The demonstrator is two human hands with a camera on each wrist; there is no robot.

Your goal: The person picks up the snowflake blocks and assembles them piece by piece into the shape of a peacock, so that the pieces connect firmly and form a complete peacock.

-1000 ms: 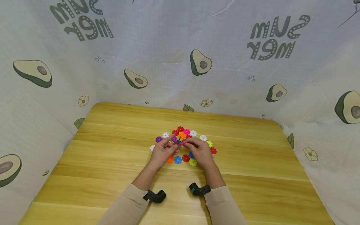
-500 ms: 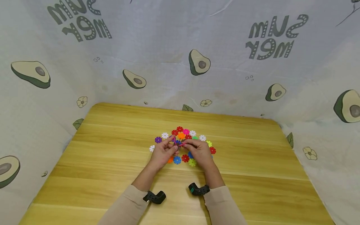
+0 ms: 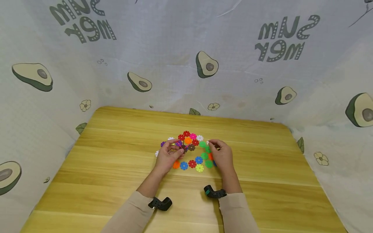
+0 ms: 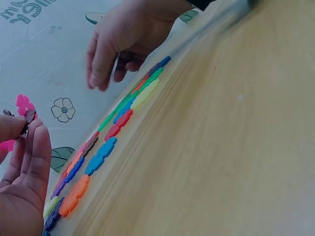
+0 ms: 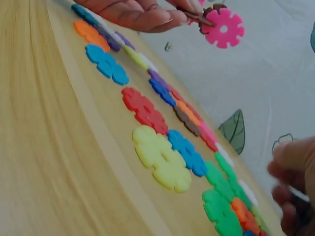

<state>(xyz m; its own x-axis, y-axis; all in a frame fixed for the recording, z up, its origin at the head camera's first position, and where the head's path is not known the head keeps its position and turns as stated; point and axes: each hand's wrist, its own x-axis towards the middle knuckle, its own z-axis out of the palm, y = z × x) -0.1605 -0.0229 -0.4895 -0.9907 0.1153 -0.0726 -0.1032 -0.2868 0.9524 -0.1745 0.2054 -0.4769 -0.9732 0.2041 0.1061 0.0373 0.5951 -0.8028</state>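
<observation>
My left hand (image 3: 168, 158) pinches a small joined piece of brown and pink notched plastic discs between thumb and fingers, held above the table. One pink disc (image 5: 231, 33) faces the right wrist view, slotted onto a brown disc (image 4: 29, 118). My right hand (image 3: 223, 156) hovers over the right end of the loose discs, close to a white disc (image 3: 208, 142). Its fingers hang loosely bent in the left wrist view, with nothing seen between them. Below lie a yellow-green disc (image 5: 161, 158), a green disc (image 3: 208, 164) and a red disc (image 3: 192, 164).
Several more flat notched discs spread over the wooden table (image 3: 116, 181), such as an orange disc (image 3: 188, 140) and a blue disc (image 3: 184, 165). A white printed cloth (image 3: 175, 42) hangs behind and at both sides of the table.
My right hand has left the pink disc at the joined piece and moved right, over the loose discs. My left hand stays in place, holding the piece with the pink disc attached.
</observation>
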